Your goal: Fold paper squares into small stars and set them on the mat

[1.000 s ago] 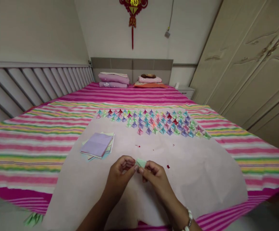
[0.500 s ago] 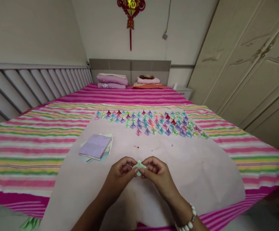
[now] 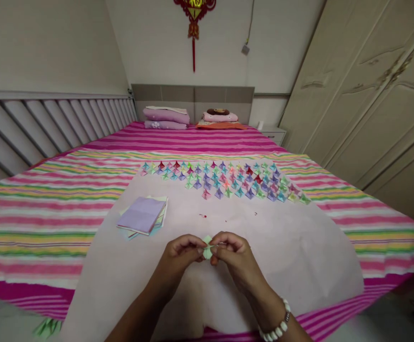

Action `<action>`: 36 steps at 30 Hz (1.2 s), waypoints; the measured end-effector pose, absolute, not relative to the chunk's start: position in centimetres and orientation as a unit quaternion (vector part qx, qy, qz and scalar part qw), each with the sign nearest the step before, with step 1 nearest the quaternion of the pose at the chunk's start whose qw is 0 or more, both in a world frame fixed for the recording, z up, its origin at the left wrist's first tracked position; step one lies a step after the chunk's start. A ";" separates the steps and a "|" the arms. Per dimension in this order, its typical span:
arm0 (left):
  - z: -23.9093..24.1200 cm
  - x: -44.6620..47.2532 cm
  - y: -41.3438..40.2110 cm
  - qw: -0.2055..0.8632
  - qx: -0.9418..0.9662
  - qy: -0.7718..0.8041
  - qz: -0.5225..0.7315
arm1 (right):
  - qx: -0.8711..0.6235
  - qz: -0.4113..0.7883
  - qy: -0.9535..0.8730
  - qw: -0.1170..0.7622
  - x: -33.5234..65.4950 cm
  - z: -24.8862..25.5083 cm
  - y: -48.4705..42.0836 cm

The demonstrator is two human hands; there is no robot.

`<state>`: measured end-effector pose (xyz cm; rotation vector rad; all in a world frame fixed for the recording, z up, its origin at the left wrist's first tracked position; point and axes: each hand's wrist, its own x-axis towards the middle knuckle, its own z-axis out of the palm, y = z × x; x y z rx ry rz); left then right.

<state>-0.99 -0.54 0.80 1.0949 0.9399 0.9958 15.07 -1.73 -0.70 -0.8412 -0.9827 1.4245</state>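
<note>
My left hand point(image 3: 180, 259) and my right hand point(image 3: 231, 256) meet over the pale sheet point(image 3: 299, 256) on the bed. Both pinch a small light green folded paper piece point(image 3: 207, 247) between fingertips, with the fingers curled closed. A white bead bracelet point(image 3: 278, 327) circles my right wrist. To the left of my hands lies a stack of coloured paper squares point(image 3: 142, 216), purple on top. Further away, several small folded paper shapes point(image 3: 224, 180) in many colours stand in rows across the sheet.
The bed has a pink, green and yellow striped cover point(image 3: 43, 209). Folded bedding and pillows point(image 3: 166, 118) lie at the headboard. A slatted rail point(image 3: 50, 126) runs along the left, and a cream wardrobe point(image 3: 374, 95) fills the right. Tiny red scraps point(image 3: 203, 216) dot the sheet.
The green piece has been turned and folded smaller between my fingertips, from a wider shape to a narrow one. My hands stayed in nearly the same place.
</note>
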 end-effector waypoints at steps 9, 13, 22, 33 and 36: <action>1.7 -0.5 -0.8 0.622 0.477 0.428 0.451 | -0.359 0.546 -0.466 0.596 14.8 -0.2 -1.9; 1.6 -0.3 -0.9 0.636 0.468 0.417 0.450 | -0.345 0.534 -0.490 0.596 14.8 0.1 -2.2; 0.5 -0.8 -0.3 0.614 0.503 0.408 0.451 | -0.381 0.580 -0.404 0.596 14.6 -0.6 -1.7; 1.2 -0.7 -0.3 0.567 0.519 0.441 0.464 | -0.395 0.561 -0.411 0.600 14.5 -0.3 -1.7; 1.8 -0.7 -0.4 0.546 0.526 0.449 0.473 | -0.386 0.569 -0.396 0.608 14.4 -0.4 -1.7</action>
